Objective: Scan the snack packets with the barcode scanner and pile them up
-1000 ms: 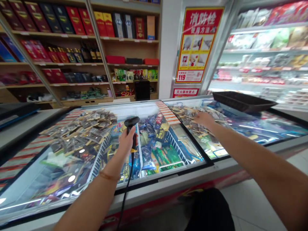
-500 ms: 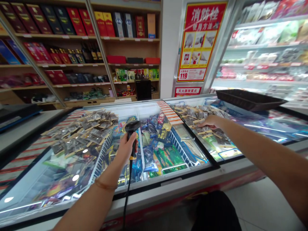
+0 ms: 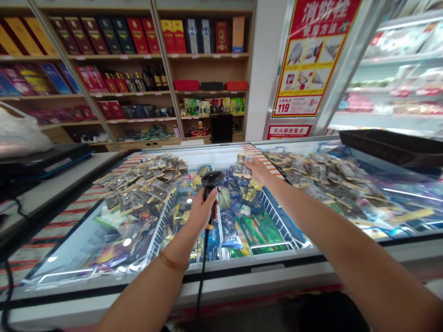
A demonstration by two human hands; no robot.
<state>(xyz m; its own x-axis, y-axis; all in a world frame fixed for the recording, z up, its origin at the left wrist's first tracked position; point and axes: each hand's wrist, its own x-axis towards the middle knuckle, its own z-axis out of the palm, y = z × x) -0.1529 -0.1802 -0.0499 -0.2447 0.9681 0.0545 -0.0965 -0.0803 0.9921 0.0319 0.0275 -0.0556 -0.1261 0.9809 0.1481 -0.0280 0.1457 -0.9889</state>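
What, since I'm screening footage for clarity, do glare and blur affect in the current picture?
Head view, lower left: light spots and streaks glare on the glass; head view, right: shelves look washed out and blurred; head view, centre: the packet in the right hand is soft, print unreadable, while the scanner has clearer edges.

The right hand [image 3: 259, 170] hides part of its packet [image 3: 240, 168] from us. The left edge cuts off the white bag [image 3: 20, 131]. We see blurry fridge shelves [image 3: 391, 58].

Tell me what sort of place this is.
Likely a grocery shop: light-brown wooden shelves of upright colourful boxes, a white glass-topped chest freezer of shiny plastic packets, and a black handheld scanner.
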